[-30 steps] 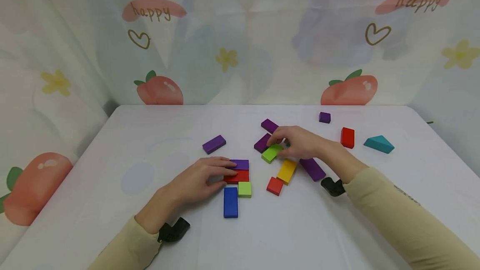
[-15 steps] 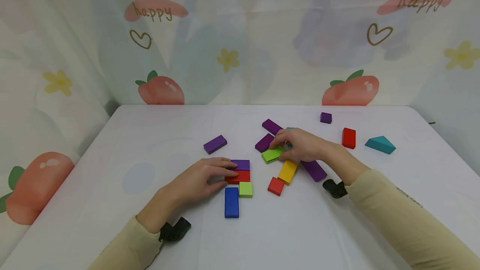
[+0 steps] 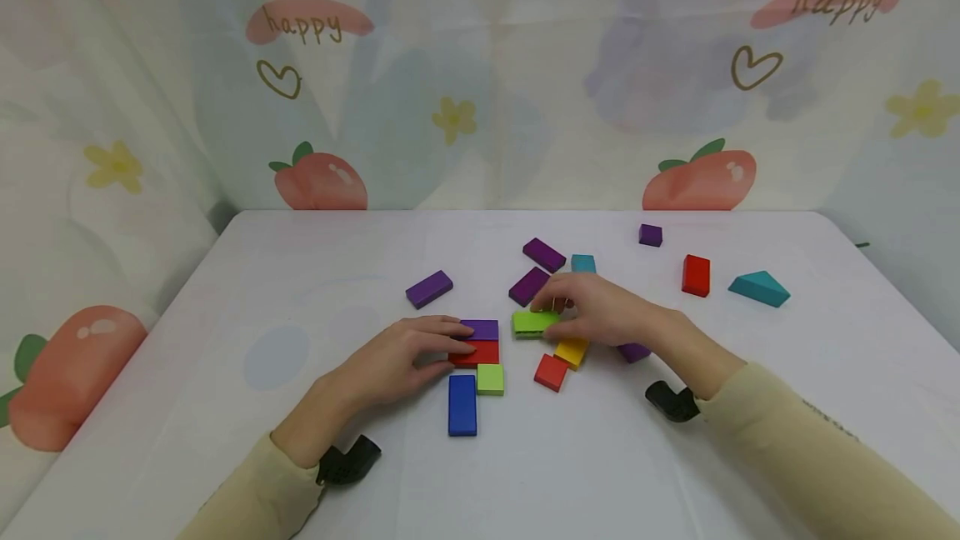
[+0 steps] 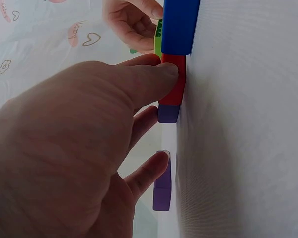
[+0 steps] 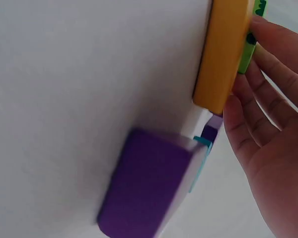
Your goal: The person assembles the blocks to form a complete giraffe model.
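My left hand [image 3: 397, 358] rests with fairly straight fingers on the left ends of a red block [image 3: 487, 352] and a purple block [image 3: 483, 329] lying side by side. In the left wrist view its thumb touches the red block's side. A small light green block [image 3: 491, 379] and a blue block [image 3: 462, 405] adjoin the red one's near side. With thumb and fingertips my right hand [image 3: 603, 307] pinches a longer green block [image 3: 531, 324], just right of the purple and red pair. Dark marks line that green block's side [image 5: 260, 7].
Near the right hand lie a yellow block [image 3: 572, 353], a small red block [image 3: 551, 372] and a partly hidden purple block [image 3: 634, 352]. Behind are two dark purple blocks and a teal block [image 3: 583, 263]. A teal triangle [image 3: 759, 288] and red block [image 3: 696, 275] lie far right.
My right hand has drawn the green block toward me and slightly left, turning it nearly parallel to the red and purple blocks. The teal block behind has come into view. My left hand stays put.
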`<move>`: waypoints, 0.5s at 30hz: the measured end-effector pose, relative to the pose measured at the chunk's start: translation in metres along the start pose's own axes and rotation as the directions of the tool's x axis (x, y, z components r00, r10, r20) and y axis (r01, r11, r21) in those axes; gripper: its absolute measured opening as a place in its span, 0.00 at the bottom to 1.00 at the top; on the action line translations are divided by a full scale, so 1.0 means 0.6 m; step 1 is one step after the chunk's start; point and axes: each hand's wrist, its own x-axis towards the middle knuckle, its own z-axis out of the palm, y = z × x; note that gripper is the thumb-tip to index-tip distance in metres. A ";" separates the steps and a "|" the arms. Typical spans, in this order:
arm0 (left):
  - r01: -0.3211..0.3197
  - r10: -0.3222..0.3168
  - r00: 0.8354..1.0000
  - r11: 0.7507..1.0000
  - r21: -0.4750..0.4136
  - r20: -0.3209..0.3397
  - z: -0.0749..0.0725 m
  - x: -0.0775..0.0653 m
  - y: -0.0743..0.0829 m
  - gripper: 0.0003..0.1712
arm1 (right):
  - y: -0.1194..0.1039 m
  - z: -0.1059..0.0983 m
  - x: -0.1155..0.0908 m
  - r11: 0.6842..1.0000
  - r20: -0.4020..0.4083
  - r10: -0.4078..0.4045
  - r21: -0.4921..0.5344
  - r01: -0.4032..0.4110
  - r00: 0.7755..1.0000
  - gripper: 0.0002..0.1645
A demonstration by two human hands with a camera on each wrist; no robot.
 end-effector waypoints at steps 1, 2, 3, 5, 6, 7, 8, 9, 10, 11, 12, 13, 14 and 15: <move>0.003 -0.003 1.000 1.000 0.000 0.001 0.000 0.000 0.000 0.22 | -0.001 0.003 -0.001 1.000 0.006 -0.007 -0.003 0.007 1.000 0.18; 0.005 -0.005 1.000 1.000 0.000 0.001 0.000 0.000 0.000 0.23 | -0.002 0.005 -0.001 1.000 0.013 -0.007 -0.008 0.007 1.000 0.18; 0.007 -0.007 1.000 1.000 -0.001 0.001 0.000 0.000 0.000 0.23 | -0.003 0.007 -0.002 1.000 0.019 -0.011 -0.010 0.011 1.000 0.18; 0.010 -0.010 1.000 1.000 0.000 0.002 0.001 0.000 0.000 0.23 | -0.005 0.009 -0.004 1.000 0.029 -0.020 -0.013 0.021 0.999 0.19; 0.010 -0.010 1.000 1.000 0.000 0.002 0.001 0.000 0.000 0.23 | -0.005 0.010 -0.005 1.000 0.032 -0.015 -0.011 0.015 0.999 0.19; 0.010 -0.010 1.000 1.000 0.002 0.003 0.001 0.000 0.000 0.23 | -0.006 0.010 -0.006 1.000 0.033 -0.014 -0.011 0.014 0.999 0.19; 0.009 -0.009 1.000 1.000 0.003 0.002 0.001 0.000 0.000 0.23 | -0.007 0.011 -0.007 1.000 0.034 -0.011 -0.009 0.012 0.999 0.19; 0.009 -0.009 1.000 1.000 0.004 0.003 0.001 0.000 -0.001 0.23 | -0.008 0.012 -0.009 1.000 0.035 -0.011 -0.009 0.011 0.999 0.19; 0.008 -0.008 1.000 1.000 0.004 0.003 0.001 0.000 -0.001 0.23 | -0.009 0.012 -0.010 1.000 0.036 -0.009 -0.009 0.009 0.999 0.19; 0.008 -0.008 1.000 1.000 0.004 0.003 0.001 0.000 0.000 0.23 | -0.010 0.013 -0.012 1.000 0.037 -0.007 -0.009 0.007 0.999 0.19; 0.008 -0.008 1.000 1.000 0.005 0.003 0.001 0.000 0.000 0.23 | -0.011 0.014 -0.013 1.000 0.038 -0.005 -0.009 0.005 0.999 0.19; 0.008 -0.008 1.000 1.000 0.005 0.003 0.001 0.000 0.000 0.23 | -0.012 0.015 -0.014 1.000 0.039 -0.005 -0.008 0.005 0.999 0.19; 0.007 -0.007 1.000 1.000 0.006 0.004 0.001 0.000 0.000 0.23 | -0.013 0.016 -0.015 1.000 0.041 -0.004 -0.006 0.004 0.999 0.18; 0.006 -0.006 1.000 1.000 0.006 0.004 0.000 0.001 0.000 0.23 | -0.014 0.017 -0.015 1.000 0.041 -0.007 -0.006 0.007 0.999 0.18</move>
